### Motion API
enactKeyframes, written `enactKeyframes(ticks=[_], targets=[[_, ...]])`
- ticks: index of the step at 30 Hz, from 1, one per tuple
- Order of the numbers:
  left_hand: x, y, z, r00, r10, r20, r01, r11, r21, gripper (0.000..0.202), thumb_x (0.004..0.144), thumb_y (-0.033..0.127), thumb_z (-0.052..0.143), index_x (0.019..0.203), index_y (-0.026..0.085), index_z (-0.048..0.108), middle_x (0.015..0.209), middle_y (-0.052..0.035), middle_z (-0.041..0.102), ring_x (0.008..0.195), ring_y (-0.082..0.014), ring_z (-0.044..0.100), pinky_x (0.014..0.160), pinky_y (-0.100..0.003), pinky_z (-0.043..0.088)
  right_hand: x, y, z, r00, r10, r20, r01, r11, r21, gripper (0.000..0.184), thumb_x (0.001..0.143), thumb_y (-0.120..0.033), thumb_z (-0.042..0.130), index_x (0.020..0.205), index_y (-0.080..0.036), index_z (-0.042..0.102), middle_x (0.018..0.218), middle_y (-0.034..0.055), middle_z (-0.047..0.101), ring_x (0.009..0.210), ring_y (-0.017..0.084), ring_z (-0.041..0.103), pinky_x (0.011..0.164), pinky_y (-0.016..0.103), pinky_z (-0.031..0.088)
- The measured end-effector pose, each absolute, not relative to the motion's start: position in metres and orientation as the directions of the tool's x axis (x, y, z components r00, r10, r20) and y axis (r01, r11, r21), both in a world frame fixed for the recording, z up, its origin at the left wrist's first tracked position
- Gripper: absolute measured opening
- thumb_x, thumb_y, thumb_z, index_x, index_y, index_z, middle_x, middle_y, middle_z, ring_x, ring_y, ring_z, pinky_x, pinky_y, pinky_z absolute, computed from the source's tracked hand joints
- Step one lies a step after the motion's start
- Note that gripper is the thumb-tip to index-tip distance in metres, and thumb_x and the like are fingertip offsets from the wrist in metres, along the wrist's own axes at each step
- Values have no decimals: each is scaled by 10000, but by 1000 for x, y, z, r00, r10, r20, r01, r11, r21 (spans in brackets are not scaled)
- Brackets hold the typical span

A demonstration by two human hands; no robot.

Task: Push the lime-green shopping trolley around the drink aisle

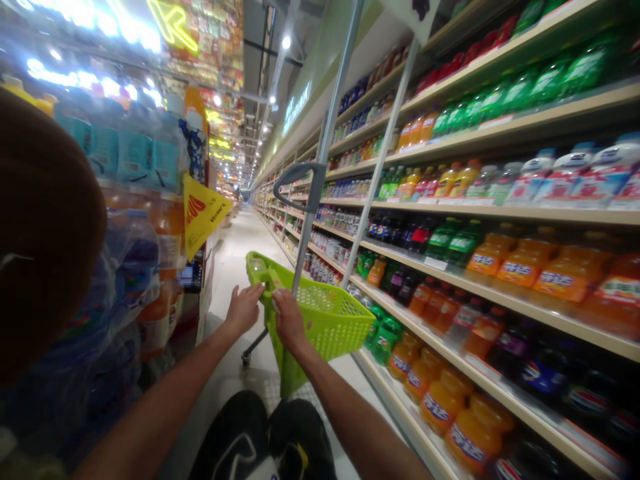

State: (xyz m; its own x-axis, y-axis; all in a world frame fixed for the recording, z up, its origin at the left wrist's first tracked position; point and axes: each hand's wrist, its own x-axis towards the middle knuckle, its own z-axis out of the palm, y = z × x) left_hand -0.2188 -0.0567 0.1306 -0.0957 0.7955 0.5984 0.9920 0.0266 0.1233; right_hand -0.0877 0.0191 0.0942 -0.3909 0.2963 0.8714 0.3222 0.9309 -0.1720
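Observation:
A bright green shopping cart (325,323) with a perforated plastic basket stands in front of my knees, tilted in the view. My left hand (244,309) is at the near left end of its handle, fingers curled over the green plastic. Close beside it, my right hand (289,321) is closed on the handle's right part, thumb up. Both forearms reach forward from the bottom of the view. The undersides of my fingers are hidden. The basket's inside shows only in part, so its contents cannot be made out.
Shelves of drink bottles (505,260) line the right side. Grey metal poles (340,87), one with a loop handle (300,190), rise beyond the cart. Stacked bottles (133,253) and a yellow sign (203,215) stand left, near a dark blurred round shape (45,227). A pale floor aisle (240,233) runs ahead.

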Motion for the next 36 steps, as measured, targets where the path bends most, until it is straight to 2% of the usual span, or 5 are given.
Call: enactKeyframes(ticks=[8, 14, 22, 30, 36], targets=[[-226, -54, 140, 24, 780, 625, 999, -42, 14, 439, 733, 84, 427, 1144, 186, 545, 1214, -84, 560, 1117, -228, 489, 988, -438, 329, -75, 10, 108, -462, 306, 833, 299, 937, -179, 442, 717, -39, 404, 1121, -171, 525, 1175, 103, 542, 1190, 201, 423, 1034, 420, 335], [-230, -45, 130, 27, 853, 522, 979, -128, 157, 495, 793, 257, 490, 1277, 197, 406, 1399, -90, 374, 1297, -237, 315, 1032, -500, 280, -68, 13, 104, -406, 364, 838, 338, 912, -232, 431, 715, -42, 389, 1103, -169, 527, 1151, 108, 550, 1164, 207, 443, 1024, 432, 342], [-239, -38, 127, 34, 798, 602, 966, -181, 187, 378, 817, 315, 492, 1181, 221, 517, 1305, -70, 500, 1210, -194, 443, 996, -407, 362, -71, 1, 109, -483, 284, 828, 244, 952, -184, 461, 716, -46, 394, 1148, -166, 504, 1226, 105, 504, 1215, 203, 397, 1052, 433, 308], [-232, -47, 137, 11, 808, 589, 976, -137, 170, 346, 803, 314, 523, 1140, 238, 547, 1260, -49, 544, 1170, -187, 483, 960, -376, 388, -80, -8, 130, -482, 434, 761, 325, 895, -304, 434, 696, -31, 395, 1084, -165, 537, 1087, 100, 578, 1092, 202, 482, 992, 414, 367], [-226, -54, 144, 14, 825, 565, 986, -105, 128, 341, 813, 324, 512, 1145, 249, 534, 1261, -45, 541, 1164, -191, 481, 942, -387, 375, -71, -8, 123, -507, 337, 793, 279, 935, -219, 454, 685, -36, 394, 1093, -178, 533, 1147, 95, 551, 1139, 203, 457, 1007, 419, 358]])
